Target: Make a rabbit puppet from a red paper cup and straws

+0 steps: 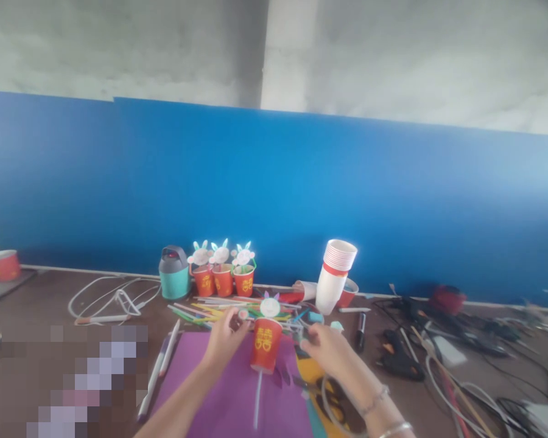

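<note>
A red paper cup with gold characters is between my two hands over the purple paper. A white round paper face with purple ears shows above its rim, and a pale straw sticks out below its base. My left hand, left of the cup, has its fingertips pinched on a small round disc. On the right, my right hand is closed, its fingertips by something small and pale; what it holds is unclear.
Several colored straws lie behind the cup. Three red cups with bunny faces stand near the blue partition, beside a teal container. A white cup stack leans right. A glue gun and cables lie farther right.
</note>
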Demonstrator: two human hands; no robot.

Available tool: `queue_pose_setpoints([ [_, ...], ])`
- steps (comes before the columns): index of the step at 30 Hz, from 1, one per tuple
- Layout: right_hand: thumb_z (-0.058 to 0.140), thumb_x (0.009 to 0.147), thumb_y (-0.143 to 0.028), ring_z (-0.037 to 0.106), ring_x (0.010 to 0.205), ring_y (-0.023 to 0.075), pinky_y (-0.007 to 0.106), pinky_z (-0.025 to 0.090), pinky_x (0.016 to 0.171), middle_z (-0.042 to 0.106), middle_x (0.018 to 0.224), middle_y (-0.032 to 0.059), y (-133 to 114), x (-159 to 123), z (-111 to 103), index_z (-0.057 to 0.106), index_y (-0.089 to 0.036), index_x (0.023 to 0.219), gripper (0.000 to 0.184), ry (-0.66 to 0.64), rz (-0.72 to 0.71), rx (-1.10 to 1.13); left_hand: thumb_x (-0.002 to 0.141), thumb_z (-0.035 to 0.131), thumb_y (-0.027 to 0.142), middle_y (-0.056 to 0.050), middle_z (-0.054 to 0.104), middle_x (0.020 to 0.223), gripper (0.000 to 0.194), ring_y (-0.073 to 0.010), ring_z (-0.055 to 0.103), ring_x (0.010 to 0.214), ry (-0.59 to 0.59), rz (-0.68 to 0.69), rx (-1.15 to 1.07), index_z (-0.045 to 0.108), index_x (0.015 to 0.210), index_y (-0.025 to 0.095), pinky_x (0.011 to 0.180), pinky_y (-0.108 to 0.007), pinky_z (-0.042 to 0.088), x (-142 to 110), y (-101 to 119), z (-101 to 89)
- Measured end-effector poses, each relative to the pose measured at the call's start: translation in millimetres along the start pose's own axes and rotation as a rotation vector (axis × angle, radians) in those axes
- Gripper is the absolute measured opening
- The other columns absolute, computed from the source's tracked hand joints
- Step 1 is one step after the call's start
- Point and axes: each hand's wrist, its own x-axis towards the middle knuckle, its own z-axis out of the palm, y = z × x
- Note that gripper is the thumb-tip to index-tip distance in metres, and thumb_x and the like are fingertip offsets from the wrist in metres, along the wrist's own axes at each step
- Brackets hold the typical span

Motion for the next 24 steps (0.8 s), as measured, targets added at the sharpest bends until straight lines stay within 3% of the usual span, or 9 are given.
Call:
queue_pose_setpoints([
  [6,0.052,0.068,-0.012,0.064,0.075,0.0211,0.026,0.041,0.066,0.069,0.072,0.0047,5.5,1.6,14.8,0.063,-0.018,0.073,0.013,-0.025,0.003,0.139,0.072,0.061,0.031,0.005,0.055,0.061,0.017,-0.0133,0.053,0.057,-0.06,-0.006,-0.064,0.055,0.083,0.019,0.057,-0.024,0.04,-0.1,-5.0,0.1],
  [9,0.05,0.069,-0.012,0.063,0.074,0.0202,0.026,0.041,0.067,0.068,0.072,0.0037,7.0,1.7,17.9,0.062,-0.019,0.072,0.014,-0.009,-0.033,0.2,0.069,0.062,0.027,0.006,0.055,0.061,0.037,-0.0134,0.052,0.056,-0.058,-0.034,-0.064,0.057,0.104,0.017,0.059,-0.026,0.041,0.0,-4.7,-0.4],
  [13,0.048,0.068,-0.013,0.062,0.065,0.0188,0.026,0.041,0.061,0.066,0.066,0.0024,9.9,2.9,22.0,0.06,-0.019,0.071,0.013,-0.003,-0.034,0.304,0.066,0.061,0.024,0.005,0.059,0.071,0.069,-0.0147,0.057,0.064,-0.046,-0.136,-0.145,0.041,0.132,0.017,0.067,-0.029,0.046,0.4,-5.9,1.6],
  [16,0.048,0.068,-0.015,0.061,0.063,0.0184,0.027,0.042,0.061,0.066,0.064,0.0019,11.7,4.6,24.0,0.058,-0.019,0.069,0.011,0.015,-0.017,0.392,0.068,0.058,0.023,-0.001,0.062,0.086,0.077,-0.0178,0.062,0.075,-0.026,-0.128,-0.128,0.029,0.14,0.018,0.071,-0.033,0.049,0.1,-2.4,-1.4],
  [18,0.049,0.066,-0.015,0.06,0.061,0.0181,0.027,0.042,0.059,0.065,0.062,0.0013,12.7,6.1,25.4,0.059,-0.019,0.068,0.011,0.028,0.003,0.453,0.071,0.056,0.021,-0.008,0.059,0.109,0.073,-0.0221,0.06,0.095,0.076,0.011,0.056,0.031,0.139,0.02,0.081,-0.039,0.048,-2.5,6.7,-6.3],
  [20,0.049,0.064,-0.015,0.059,0.059,0.0175,0.027,0.042,0.057,0.063,0.059,0.0004,13.7,8.0,27.7,0.06,-0.019,0.068,0.012,0.033,0.031,0.519,0.077,0.052,0.019,-0.011,0.052,0.126,0.061,-0.0267,0.047,0.118,0.182,0.245,0.297,0.037,0.136,0.021,0.097,-0.047,0.038,-8.6,21.7,-10.0],
  [22,0.049,0.062,-0.015,0.058,0.055,0.0166,0.026,0.041,0.053,0.062,0.057,-0.0004,14.4,10.3,30.7,0.06,-0.018,0.068,0.013,0.026,0.069,0.588,0.082,0.049,0.018,-0.011,0.052,0.129,0.05,-0.0272,0.041,0.123,0.119,0.469,0.465,0.044,0.131,0.022,0.102,-0.048,0.032,-17.9,39.6,-8.5],
  [24,0.05,0.061,-0.015,0.057,0.05,0.0154,0.025,0.04,0.05,0.059,0.054,-0.0013,14.4,12.0,33.5,0.06,-0.018,0.068,0.012,0.003,0.112,0.657,0.085,0.046,0.019,-0.008,0.058,0.123,0.034,-0.0252,0.047,0.118,-0.09,0.635,0.559,0.056,0.117,0.025,0.099,-0.044,0.035,-28.5,55.5,-0.9],
])
